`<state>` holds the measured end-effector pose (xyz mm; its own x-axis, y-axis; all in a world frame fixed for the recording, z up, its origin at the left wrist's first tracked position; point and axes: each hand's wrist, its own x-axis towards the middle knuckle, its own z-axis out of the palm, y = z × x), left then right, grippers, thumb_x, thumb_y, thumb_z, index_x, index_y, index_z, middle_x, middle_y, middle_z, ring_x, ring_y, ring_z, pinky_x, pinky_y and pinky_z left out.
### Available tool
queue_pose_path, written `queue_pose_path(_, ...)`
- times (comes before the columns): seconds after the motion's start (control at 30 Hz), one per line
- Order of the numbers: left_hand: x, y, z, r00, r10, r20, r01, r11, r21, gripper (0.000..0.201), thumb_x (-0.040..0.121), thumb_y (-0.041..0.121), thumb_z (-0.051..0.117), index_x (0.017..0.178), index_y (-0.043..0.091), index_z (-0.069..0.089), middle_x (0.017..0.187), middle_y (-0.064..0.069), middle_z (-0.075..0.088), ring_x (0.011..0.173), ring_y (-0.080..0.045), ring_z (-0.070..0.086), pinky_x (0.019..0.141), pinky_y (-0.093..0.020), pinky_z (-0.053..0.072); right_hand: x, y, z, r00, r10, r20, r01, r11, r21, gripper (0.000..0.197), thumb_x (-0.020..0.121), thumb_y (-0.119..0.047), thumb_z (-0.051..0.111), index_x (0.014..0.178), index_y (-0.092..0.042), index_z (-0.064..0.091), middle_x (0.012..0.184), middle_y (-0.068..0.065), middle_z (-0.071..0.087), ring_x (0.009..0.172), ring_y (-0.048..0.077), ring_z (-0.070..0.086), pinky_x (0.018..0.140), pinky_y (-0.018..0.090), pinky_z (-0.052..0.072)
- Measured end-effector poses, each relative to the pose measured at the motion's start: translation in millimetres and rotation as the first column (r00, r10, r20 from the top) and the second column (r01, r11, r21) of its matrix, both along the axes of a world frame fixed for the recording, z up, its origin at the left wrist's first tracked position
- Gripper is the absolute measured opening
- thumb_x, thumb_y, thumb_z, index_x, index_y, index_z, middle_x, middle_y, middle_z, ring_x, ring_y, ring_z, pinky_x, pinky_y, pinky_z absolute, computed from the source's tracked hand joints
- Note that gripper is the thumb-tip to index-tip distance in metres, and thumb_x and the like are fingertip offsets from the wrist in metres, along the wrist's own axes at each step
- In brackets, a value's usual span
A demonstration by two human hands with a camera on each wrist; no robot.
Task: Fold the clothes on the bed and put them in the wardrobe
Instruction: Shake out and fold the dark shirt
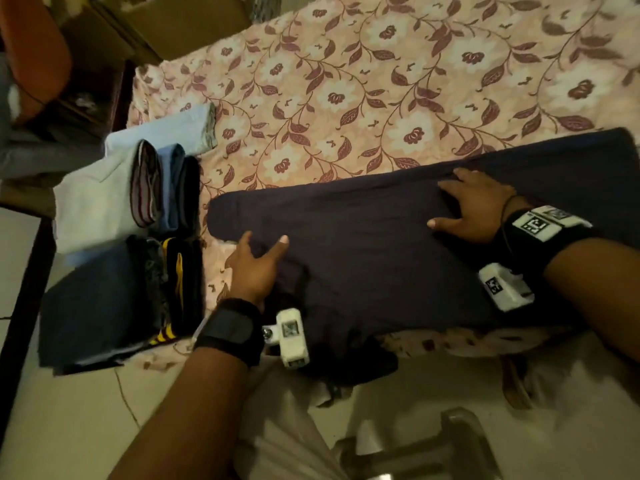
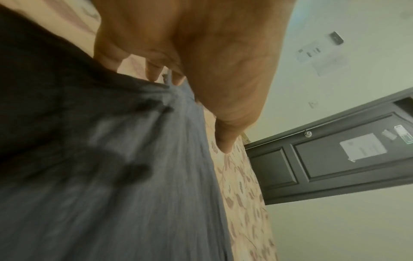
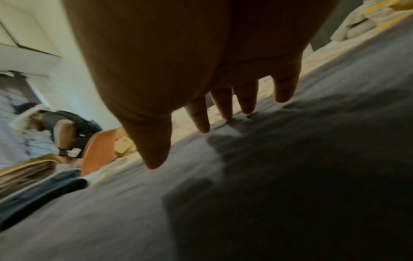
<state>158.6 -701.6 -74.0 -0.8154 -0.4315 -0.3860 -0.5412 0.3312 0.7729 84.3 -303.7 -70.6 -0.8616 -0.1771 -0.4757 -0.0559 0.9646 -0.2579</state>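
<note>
While the dark garment (image 1: 363, 258) lies stretched across the near side of the bed (image 1: 381, 81), over the flowered sheet, both hands rest on it. Right hand (image 1: 474, 206): flat, fingers spread and straight, palm pressing the cloth near its far edge, nothing held. Left hand (image 1: 254, 268): at the garment's left end, thumb on top of the cloth, fingers at its edge; the left wrist view shows the fingertips (image 2: 154, 74) meeting a gathered fold (whether they pinch it I cannot tell). To the left, two stacks of folded clothes sit on the bed corner: a pale stack (image 1: 114, 188) farther off, a dark stack (image 1: 114, 299) nearer, just beside the garment's end but apart from it.
</note>
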Motion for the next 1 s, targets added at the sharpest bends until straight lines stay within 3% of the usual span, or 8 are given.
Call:
queue_pose_path(0.17,107,25,-20,0.987,0.162,-0.023,-0.163,0.982,-0.095,0.097,0.056,0.081,0.083,0.135,0.03,0.056,0.135,0.001,0.064,0.124,-0.024,0.062,0.106,-0.048,0.053,86,-58,48,0.988,0.145,-0.05,-0.153,0.954,-0.259,0.069,0.087,-0.068,0.062,0.142,-0.027,0.052,0.135,0.0,0.062,0.123,0.023,0.059,0.105,0.04,0.048)
queue_pose_path(0.3,167,41,-33,0.962,0.26,0.084,-0.273,0.904,0.33,0.049,0.076,0.048,0.086,0.11,0.018,0.069,0.103,-0.007,0.076,0.095,-0.029,0.071,0.087,-0.046,0.059,161,-110,36,0.988,0.1,0.119,-0.054,0.939,-0.341,0.046,0.085,-0.067,0.064,0.085,-0.023,0.074,0.078,-0.004,0.072,0.078,0.017,0.069,0.074,0.034,0.058)
queue_pose_path(0.4,199,45,-36,0.979,0.125,0.164,-0.188,0.868,0.46,0.024,0.094,0.034,0.073,0.084,0.014,0.064,0.069,-0.004,0.065,0.073,-0.029,0.06,0.063,-0.032,0.044,211,-143,-6,0.941,-0.034,0.336,0.167,0.911,-0.377,0.06,0.069,-0.077,0.068,0.083,-0.019,0.076,0.081,-0.002,0.073,0.083,0.024,0.07,0.079,0.038,0.058)
queue_pose_path(0.53,207,30,-22,0.983,0.176,-0.042,-0.139,0.882,0.451,0.02,0.102,0.014,0.059,0.119,0.014,0.07,0.117,-0.003,0.074,0.113,-0.027,0.068,0.092,-0.037,0.052,242,-174,-40,0.801,-0.274,0.532,0.587,0.535,-0.608,0.056,0.066,-0.053,0.085,0.11,-0.022,0.07,0.11,-0.003,0.074,0.105,0.02,0.069,0.096,0.041,0.056)
queue_pose_path(0.6,209,24,-5,0.972,0.234,-0.03,-0.187,0.841,0.508,0.019,0.103,0.015,0.056,0.118,0.018,0.068,0.12,-0.006,0.074,0.109,-0.024,0.069,0.097,-0.04,0.054,244,-183,-28,0.757,-0.343,0.555,0.651,0.459,-0.605,0.014,0.087,-0.027,0.078,0.089,-0.02,0.067,0.091,-0.001,0.07,0.093,0.022,0.066,0.079,0.035,0.054)
queue_pose_path(0.73,217,4,-33,0.994,0.099,0.048,-0.109,0.913,0.393,0.04,0.09,0.047,0.071,0.12,0.019,0.071,0.118,-0.003,0.076,0.111,-0.026,0.071,0.106,-0.05,0.053,243,-191,-22,0.542,-0.399,0.739,0.836,0.167,-0.523,0.004,0.101,-0.014,0.057,0.1,-0.018,0.059,0.095,0.004,0.063,0.074,0.02,0.062,0.054,0.028,0.035)
queue_pose_path(0.83,224,-3,-51,0.98,-0.111,0.163,0.063,0.96,0.274,0.062,0.081,0.065,0.068,0.12,0.018,0.076,0.116,-0.003,0.077,0.112,-0.027,0.07,0.106,-0.049,0.052,248,-191,-30,0.521,-0.398,0.755,0.853,0.218,-0.473,0.005,0.099,-0.021,0.06,0.097,-0.02,0.055,0.092,0.004,0.064,0.052,0.016,0.051,0.051,0.024,0.032)
queue_pose_path(1.0,217,-20,-88,0.994,-0.064,0.089,0.032,0.947,0.318,0.068,0.077,0.075,0.061,0.134,0.038,0.065,0.13,0.01,0.071,0.124,-0.021,0.064,0.115,-0.051,0.044,251,-194,-39,0.589,-0.406,0.699,0.808,0.258,-0.531,0.012,0.092,-0.006,0.068,0.09,-0.015,0.06,0.075,0.002,0.061,0.056,0.012,0.053,0.049,0.025,0.042)
